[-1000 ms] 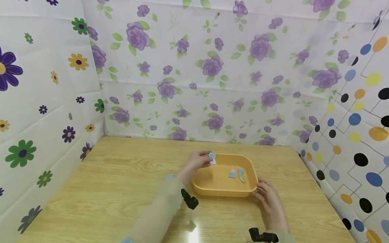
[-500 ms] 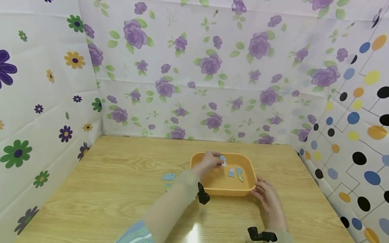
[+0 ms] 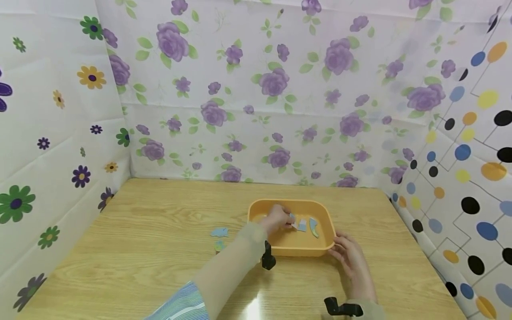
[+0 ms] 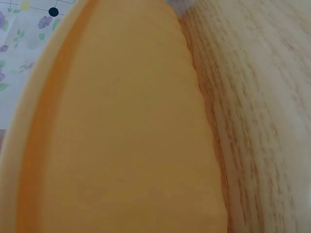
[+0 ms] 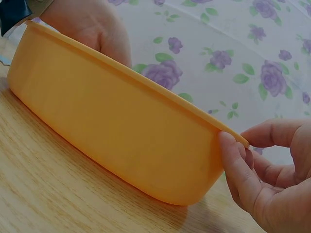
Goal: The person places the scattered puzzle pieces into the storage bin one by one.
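An orange plastic tray stands on the table. My left hand reaches down inside it, pinching a small flat light-blue and white piece low over the tray's floor; the fingers partly cover it. Just right of that piece lie another blue-and-white piece and a curved blue and yellow-green piece. My right hand grips the tray's near right corner, its thumb and fingers around the rim. The left wrist view shows the tray's outer wall, and the left fingers are out of sight there.
On the table left of the tray lie a light-blue flat piece and a blue, green and brown piece, partly behind the left forearm. Patterned cloths enclose the table at the back and both sides.
My left hand has moved right and down from the tray's far left rim into it, carrying the blue-and-white piece. My right hand has kept its grip on the corner.
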Tool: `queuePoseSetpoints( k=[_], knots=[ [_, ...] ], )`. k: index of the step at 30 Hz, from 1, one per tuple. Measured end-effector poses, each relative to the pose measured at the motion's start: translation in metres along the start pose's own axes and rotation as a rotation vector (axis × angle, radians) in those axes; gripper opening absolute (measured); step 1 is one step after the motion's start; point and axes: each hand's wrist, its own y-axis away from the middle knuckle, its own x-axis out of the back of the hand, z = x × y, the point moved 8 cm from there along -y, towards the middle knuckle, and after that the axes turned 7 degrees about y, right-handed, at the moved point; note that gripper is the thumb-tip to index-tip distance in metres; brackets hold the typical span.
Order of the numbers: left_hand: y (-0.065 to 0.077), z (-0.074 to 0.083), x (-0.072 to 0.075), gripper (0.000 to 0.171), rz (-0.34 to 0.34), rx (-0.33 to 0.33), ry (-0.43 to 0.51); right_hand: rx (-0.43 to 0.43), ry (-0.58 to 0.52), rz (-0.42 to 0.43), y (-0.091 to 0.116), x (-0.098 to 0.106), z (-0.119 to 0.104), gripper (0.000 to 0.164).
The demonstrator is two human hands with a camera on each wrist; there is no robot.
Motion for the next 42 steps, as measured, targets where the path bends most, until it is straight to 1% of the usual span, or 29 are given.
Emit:
queuePoseSetpoints(
  k=[3, 5, 7, 9, 14, 16, 20, 24, 25, 26, 28, 32, 33, 35, 36, 38, 40, 42],
  knots=[
    [-0.011, -0.006, 0.0, 0.04, 0.005, 0.0, -0.013, 0.001, -0.001, 0.001, -0.001, 0.0, 0.0, 0.043],
    [-0.014, -0.009, 0.0, 0.037, 0.013, 0.01, -0.035, 0.001, 0.0, -0.002, -0.001, 0.0, 0.0, 0.043],
    [-0.013, -0.009, 0.001, 0.035, 0.028, 0.02, -0.042, 0.001, 0.003, -0.003, -0.001, 0.0, 0.0, 0.045],
    [-0.006, -0.006, 0.001, 0.036, 0.046, 0.04, -0.048, 0.0, 0.01, -0.005, -0.001, 0.0, 0.0, 0.047],
    [0.005, -0.001, 0.001, 0.035, 0.079, 0.029, -0.109, 0.001, 0.021, 0.001, -0.002, 0.0, 0.001, 0.048],
    [0.005, -0.001, 0.001, 0.035, 0.086, 0.026, -0.146, 0.003, 0.021, 0.003, -0.002, 0.0, 0.002, 0.048],
    [0.004, -0.003, 0.003, 0.035, 0.089, 0.039, -0.186, 0.006, 0.021, 0.003, -0.003, 0.001, 0.003, 0.046],
    [0.002, -0.004, 0.005, 0.035, 0.089, 0.041, -0.205, 0.005, 0.019, 0.007, -0.003, 0.001, 0.004, 0.044],
    [0.002, -0.004, 0.006, 0.033, 0.091, 0.039, -0.215, 0.006, 0.019, 0.006, -0.003, 0.001, 0.003, 0.044],
    [0.002, -0.003, 0.006, 0.026, 0.089, 0.037, -0.227, 0.005, 0.013, 0.009, -0.003, 0.001, 0.003, 0.044],
    [0.002, -0.001, 0.006, 0.005, 0.074, 0.034, -0.25, 0.008, 0.013, 0.003, -0.002, 0.001, 0.002, 0.044],
    [0.01, 0.006, 0.005, 0.005, 0.036, 0.0, -0.301, 0.009, 0.007, 0.002, 0.0, 0.0, 0.0, 0.041],
    [0.013, 0.007, 0.005, 0.016, 0.021, -0.009, -0.309, 0.008, 0.005, 0.0, 0.0, 0.0, -0.001, 0.041],
    [0.019, 0.011, 0.004, 0.046, -0.008, -0.029, -0.326, 0.002, -0.002, 0.003, 0.0, -0.001, -0.001, 0.04],
    [0.022, 0.013, 0.004, 0.053, -0.028, -0.032, -0.328, 0.001, -0.004, 0.002, 0.0, -0.001, -0.001, 0.041],
    [0.028, 0.015, 0.004, 0.056, -0.086, -0.026, -0.327, -0.004, -0.001, 0.0, 0.001, -0.001, -0.001, 0.043],
    [0.033, 0.017, 0.004, 0.057, -0.139, -0.018, -0.302, -0.005, 0.006, -0.003, 0.001, -0.001, -0.001, 0.047],
    [0.04, 0.02, 0.005, 0.056, -0.175, -0.018, -0.27, -0.005, 0.015, -0.003, 0.001, 0.0, 0.0, 0.049]
  ],
)
